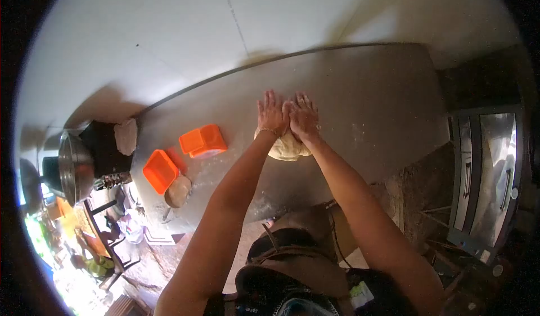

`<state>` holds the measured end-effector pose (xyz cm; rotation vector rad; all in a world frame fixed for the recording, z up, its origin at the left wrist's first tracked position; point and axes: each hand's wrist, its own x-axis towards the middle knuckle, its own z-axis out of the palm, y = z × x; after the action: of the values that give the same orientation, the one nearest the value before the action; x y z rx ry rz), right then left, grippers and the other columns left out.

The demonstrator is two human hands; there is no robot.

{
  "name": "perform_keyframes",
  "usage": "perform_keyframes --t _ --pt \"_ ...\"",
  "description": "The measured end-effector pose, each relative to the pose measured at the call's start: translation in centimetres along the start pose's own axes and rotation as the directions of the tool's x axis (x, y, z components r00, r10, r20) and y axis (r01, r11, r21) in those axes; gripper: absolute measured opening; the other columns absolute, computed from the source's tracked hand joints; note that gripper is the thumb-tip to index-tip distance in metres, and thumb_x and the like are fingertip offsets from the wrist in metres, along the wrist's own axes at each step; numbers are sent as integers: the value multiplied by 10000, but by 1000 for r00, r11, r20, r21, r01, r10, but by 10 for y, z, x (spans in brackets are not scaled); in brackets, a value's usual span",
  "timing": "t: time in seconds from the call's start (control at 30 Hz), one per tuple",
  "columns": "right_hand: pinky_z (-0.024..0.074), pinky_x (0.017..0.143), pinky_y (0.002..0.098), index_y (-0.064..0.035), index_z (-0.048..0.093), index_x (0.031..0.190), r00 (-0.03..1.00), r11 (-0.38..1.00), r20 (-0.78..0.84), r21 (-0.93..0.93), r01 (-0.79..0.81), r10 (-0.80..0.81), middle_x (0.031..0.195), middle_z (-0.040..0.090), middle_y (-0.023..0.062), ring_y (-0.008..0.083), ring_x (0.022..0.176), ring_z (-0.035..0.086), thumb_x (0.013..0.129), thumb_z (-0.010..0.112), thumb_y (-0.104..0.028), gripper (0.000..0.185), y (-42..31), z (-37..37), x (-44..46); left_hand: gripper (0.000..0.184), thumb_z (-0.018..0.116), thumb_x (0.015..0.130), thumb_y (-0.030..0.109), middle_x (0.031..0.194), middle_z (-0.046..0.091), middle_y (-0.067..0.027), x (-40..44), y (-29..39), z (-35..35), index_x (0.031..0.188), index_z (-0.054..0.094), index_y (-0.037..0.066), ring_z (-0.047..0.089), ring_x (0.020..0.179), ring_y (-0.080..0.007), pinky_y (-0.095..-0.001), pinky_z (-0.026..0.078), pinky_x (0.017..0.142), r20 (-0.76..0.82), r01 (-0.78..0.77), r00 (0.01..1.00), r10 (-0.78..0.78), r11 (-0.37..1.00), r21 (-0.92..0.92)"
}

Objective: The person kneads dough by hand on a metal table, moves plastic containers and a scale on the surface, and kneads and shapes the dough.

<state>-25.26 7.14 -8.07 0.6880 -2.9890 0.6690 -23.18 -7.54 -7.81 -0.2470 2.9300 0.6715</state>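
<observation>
A pale lump of dough (288, 149) lies on the grey worktop (388, 102), in front of my body. My left hand (271, 113) rests on its far side, palm down, with the fingers stretched out toward the wall. Right beside it, my right hand (304, 116) presses down in the same way, fingers extended and the thumbs close together. Both hands look dusted with flour. The palms cover part of the dough, and its near edge bulges out between my wrists.
Left on the worktop are an orange container (203, 141), an orange tub (160, 171) and a round bowl of something pale (178, 191). A large metal bowl (76, 168) stands further left. A metal-doored oven-like cabinet (488, 175) is at right. A wall (191, 46) borders the far edge.
</observation>
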Motion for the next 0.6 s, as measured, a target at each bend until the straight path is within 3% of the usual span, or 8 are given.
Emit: perform_keyframes --t 0.07,0.17,0.27,0.33,0.4,0.43,0.5,0.6 --pt "202 1293 583 -31 466 1581 999 999 33 43 -20 19 1691 373 209 380 1584 320 1088 409 -349 590 -14 -17 -47 666 324 1127 470 1745 250 -235 -45 5 -6 1645 370 55 182 1637 -385 -597 167 1308 26 -122 992 122 993 -1" --pt "256 1271 565 0 503 1528 999 995 -33 93 -19 22 1630 443 222 394 1544 372 1100 414 -341 555 -40 -35 -138 740 448 1065 486 1745 266 -214 -137 6 -7 1632 375 18 238 1627 -336 -559 198 1313 -100 -308 946 309 951 22" --pt "306 1230 580 28 525 1463 990 993 -115 71 93 -85 1514 529 250 427 1456 457 1088 463 -364 546 -67 -50 -204 828 490 1025 523 1737 278 -225 -225 2 -8 1633 346 -20 233 1624 -374 -581 166 1315 -140 -360 926 350 932 -48" --pt "346 1187 594 28 522 1431 926 949 -317 165 267 -206 1413 570 269 461 1366 518 1063 506 -404 568 -78 -56 -238 842 489 1022 534 1732 283 -230 -268 2 -9 1633 340 -27 233 1622 -388 -589 155 1314 -162 -395 912 378 914 -91" --pt "344 1182 606 29 525 1423 970 975 -223 173 141 -101 1403 572 276 471 1353 525 1043 534 -413 583 -86 -55 -261 888 483 1010 570 1722 290 -250 -301 0 -17 1632 330 -45 226 1613 -435 -612 136 1307 -138 -509 860 491 844 -168" --pt "343 1177 619 31 527 1416 993 984 -119 175 13 8 1393 574 282 482 1341 532 1024 561 -422 600 -88 -52 -266 888 483 1010 570 1722 290 -250 -309 -2 -17 1632 330 -45 226 1613 -435 -612 136 1307 -142 -513 857 495 842 -166" --pt "323 1200 618 32 530 1428 990 996 -141 91 16 -3 1414 572 279 474 1374 517 1024 544 -418 605 -87 -28 -267 858 391 1049 575 1734 270 -244 -316 -6 -17 1659 300 -22 191 1620 -459 -626 84 1304 -170 -538 843 511 793 -287" --pt "278 1243 616 32 520 1472 974 994 -214 65 89 -73 1466 566 262 452 1441 484 1025 511 -429 642 -109 -24 -253 960 324 1027 670 1729 258 -270 -297 4 -11 1641 299 -67 145 1635 -448 -632 23 1303 -210 -430 899 385 866 -254"
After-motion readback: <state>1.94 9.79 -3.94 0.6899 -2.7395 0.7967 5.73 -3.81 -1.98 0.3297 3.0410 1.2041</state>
